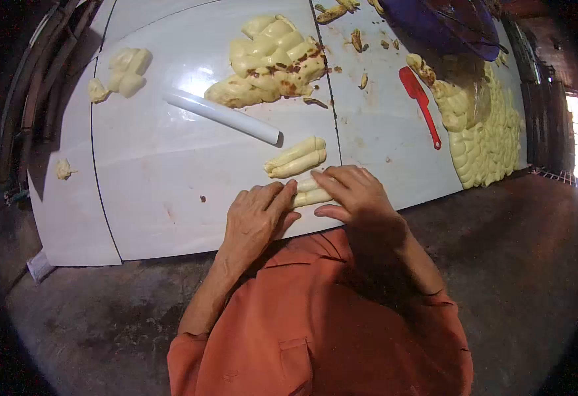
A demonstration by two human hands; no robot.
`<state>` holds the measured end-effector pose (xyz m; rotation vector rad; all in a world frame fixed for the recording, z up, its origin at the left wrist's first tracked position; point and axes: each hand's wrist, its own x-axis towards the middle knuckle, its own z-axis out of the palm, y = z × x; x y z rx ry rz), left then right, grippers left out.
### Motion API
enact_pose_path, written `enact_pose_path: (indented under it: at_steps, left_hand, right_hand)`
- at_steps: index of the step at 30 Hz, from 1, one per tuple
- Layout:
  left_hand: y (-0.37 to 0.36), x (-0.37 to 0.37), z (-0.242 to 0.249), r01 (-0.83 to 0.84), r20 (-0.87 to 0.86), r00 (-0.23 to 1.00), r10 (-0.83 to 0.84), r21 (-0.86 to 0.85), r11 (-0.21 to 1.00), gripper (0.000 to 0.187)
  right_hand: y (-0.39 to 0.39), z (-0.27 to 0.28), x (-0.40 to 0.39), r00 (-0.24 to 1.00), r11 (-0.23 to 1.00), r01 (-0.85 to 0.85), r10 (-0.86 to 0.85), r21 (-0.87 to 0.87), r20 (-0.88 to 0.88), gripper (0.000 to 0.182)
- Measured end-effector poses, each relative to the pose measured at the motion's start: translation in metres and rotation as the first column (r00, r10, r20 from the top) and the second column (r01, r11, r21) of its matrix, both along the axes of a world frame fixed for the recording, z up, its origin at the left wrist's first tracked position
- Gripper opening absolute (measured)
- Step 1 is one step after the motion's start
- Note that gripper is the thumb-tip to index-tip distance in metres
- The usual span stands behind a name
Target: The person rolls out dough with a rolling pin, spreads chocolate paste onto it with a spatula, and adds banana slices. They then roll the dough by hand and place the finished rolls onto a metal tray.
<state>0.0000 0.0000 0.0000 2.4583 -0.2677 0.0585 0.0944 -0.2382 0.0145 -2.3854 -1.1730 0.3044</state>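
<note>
At the near edge of the white table [170, 228], a pale yellow dough roll [312, 197] with a lengthwise crease lies between my hands. My left hand [257, 212] is closed on its left end, with the thumb underneath or beside it. My right hand [363, 198] grips the right end, fingers on top and thumb at the near side. My fingers partly cover both ends. Just beyond lies a similar pair of dough rolls [295, 158], side by side and touching. A white pipe-like rod [226, 117] rests diagonally farther left.
A mound of dough pieces [272, 53] with reddish-brown bits sits at the back. Smaller dough lumps [129, 71] lie left. To the right are a red spatula [419, 105], a wide sheet of dough pieces [490, 142] and a purple basin [447, 26]. Seams cross the tabletop.
</note>
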Motion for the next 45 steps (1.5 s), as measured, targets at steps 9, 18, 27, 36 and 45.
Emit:
enact_pose_path:
  at_steps: [9, 18, 27, 36, 45]
  left_hand:
    - [0.01, 0.001, 0.021, -0.007, 0.021, 1.0, 0.009, -0.133, 0.991, 0.036]
    - [0.026, 0.035, 0.016, -0.077, 0.2, 0.978, 0.067, 0.043, 0.996, 0.027]
    - [-0.004, 0.061, 0.009, -0.049, 0.381, 0.924, -0.01, 0.146, 0.988, 0.031]
    - [-0.038, 0.077, -0.024, -0.023, 0.228, 0.972, -0.059, 0.342, 0.939, 0.039]
    - [0.006, 0.068, 0.019, 0.011, -0.029, 0.999, -0.024, -0.391, 0.92, 0.034]
  right_hand:
    - [-0.002, 0.004, 0.002, 0.981, 0.993, -0.115, 0.113, 0.003, 0.159, 0.062]
    - [0.037, -0.031, -0.006, 0.878, 0.973, -0.216, 0.157, 0.082, 0.452, 0.036]
    - [0.016, -0.001, 0.008, 0.948, 0.942, 0.035, 0.074, 0.333, -0.309, 0.021]
    - [-0.064, -0.008, -0.002, 0.146, 0.545, 0.837, -0.166, 0.033, -0.975, 0.033]
    - [-0.023, 0.018, 0.011, 0.115, 0.347, 0.938, -0.353, -0.015, -0.929, 0.045]
